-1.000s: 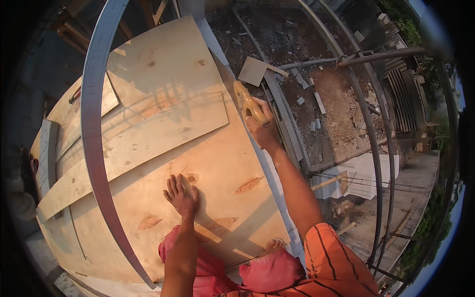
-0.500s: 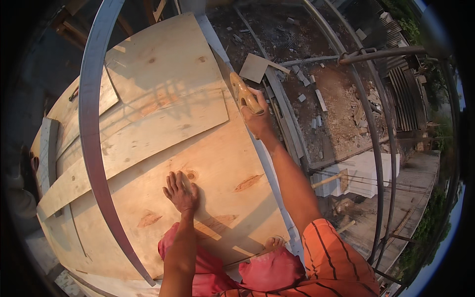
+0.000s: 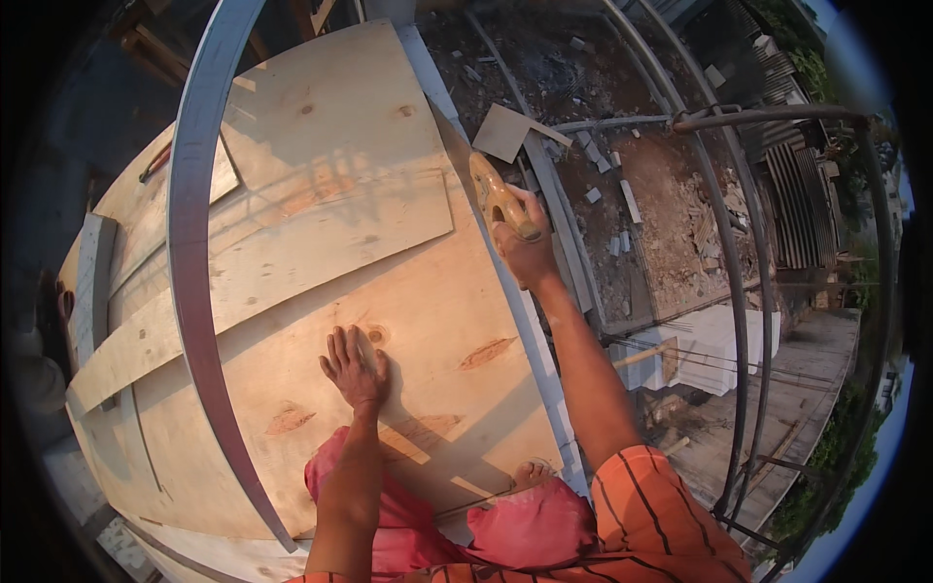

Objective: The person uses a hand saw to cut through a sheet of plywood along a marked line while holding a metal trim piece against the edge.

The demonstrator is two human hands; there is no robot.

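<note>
My right hand (image 3: 528, 243) is wrapped round the light wooden handle (image 3: 498, 194) of a handsaw, just off the right edge of a plywood sheet (image 3: 389, 301). The saw's dark blade (image 3: 449, 141) lies along that edge, reaching away from me; its teeth cannot be made out. My left hand (image 3: 354, 369) rests flat on the sheet with fingers spread, beside a round knot in the wood. Farther off, a narrower plywood strip (image 3: 321, 248) lies slantwise across the sheet.
A curved-looking metal bar (image 3: 190, 194) stretches over the plywood on the left. A grey block (image 3: 94, 272) lies near the far left, and a red-handled tool (image 3: 155, 162) farther back. Beyond the right edge is a drop to rubble-strewn ground (image 3: 671, 214), with metal rails (image 3: 729, 214) alongside.
My right hand and the saw have shifted slightly right and toward me. My left hand stays flat in nearly the same place on the sheet. The view has tilted a little.
</note>
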